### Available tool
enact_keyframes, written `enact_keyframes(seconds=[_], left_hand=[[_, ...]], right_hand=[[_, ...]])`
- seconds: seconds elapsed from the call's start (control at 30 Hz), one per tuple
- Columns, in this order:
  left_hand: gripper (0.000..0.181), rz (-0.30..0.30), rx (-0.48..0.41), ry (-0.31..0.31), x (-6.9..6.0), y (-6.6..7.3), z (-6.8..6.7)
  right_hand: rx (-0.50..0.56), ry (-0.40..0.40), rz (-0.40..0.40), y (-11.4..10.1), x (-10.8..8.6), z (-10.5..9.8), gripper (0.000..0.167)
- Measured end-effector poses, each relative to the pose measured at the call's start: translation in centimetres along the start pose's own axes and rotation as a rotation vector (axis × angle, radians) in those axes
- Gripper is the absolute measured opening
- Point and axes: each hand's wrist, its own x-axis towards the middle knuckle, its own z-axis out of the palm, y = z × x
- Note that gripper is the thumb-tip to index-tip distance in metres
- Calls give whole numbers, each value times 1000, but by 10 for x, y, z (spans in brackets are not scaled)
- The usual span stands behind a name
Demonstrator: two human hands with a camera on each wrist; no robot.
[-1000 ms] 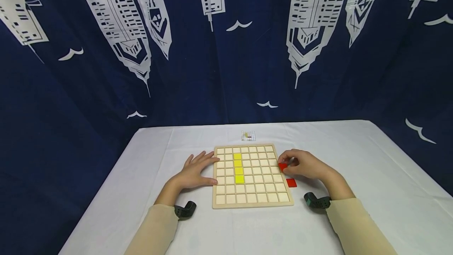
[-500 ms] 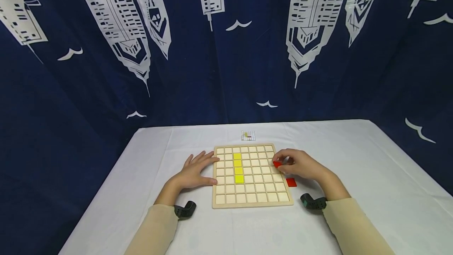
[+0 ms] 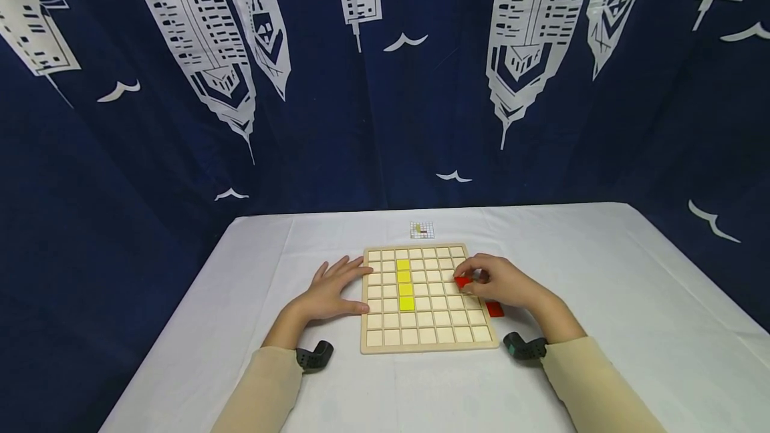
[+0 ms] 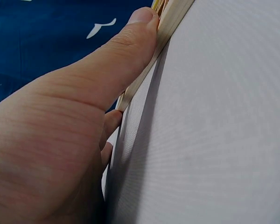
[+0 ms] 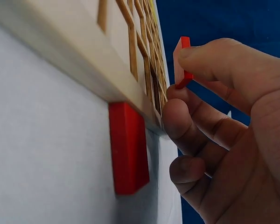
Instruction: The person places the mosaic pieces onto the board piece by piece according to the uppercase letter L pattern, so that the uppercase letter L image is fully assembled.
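A wooden grid board (image 3: 429,346) lies on the white table, with a column of several yellow square tiles (image 3: 406,289) set in its cells. My left hand (image 3: 330,293) rests at the board's left edge, fingers spread and straight; in the left wrist view the thumb (image 4: 126,51) touches the rim. Above the right columns, my right hand (image 3: 502,279) pinches a red square tile (image 5: 181,63) between thumb and fingers, tilted and held off the board. A second red tile (image 5: 128,149) lies on the cloth against the board's right side, partly hidden by the hand in the head view.
Behind the board lies a small card (image 3: 422,230) printed with a coloured grid. A white cloth (image 3: 289,239) covers the table. Dark blue fabric (image 3: 361,119) with white buildings and birds hangs behind it.
My right hand has carried the red tile leftward from beside the board's right edge to over its right columns. The left hand, board and yellow tiles have stayed put.
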Motion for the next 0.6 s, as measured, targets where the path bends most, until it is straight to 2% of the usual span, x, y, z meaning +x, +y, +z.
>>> enact_keyframes(seconds=[0.3, 0.6], left_hand=[[79, 0, 3, 2, 0, 0, 1], [79, -5, 3, -1, 0, 1, 0]], right_hand=[[-12, 25, -7, -4, 3, 7, 24], [-5, 4, -37, -8, 4, 12, 20]])
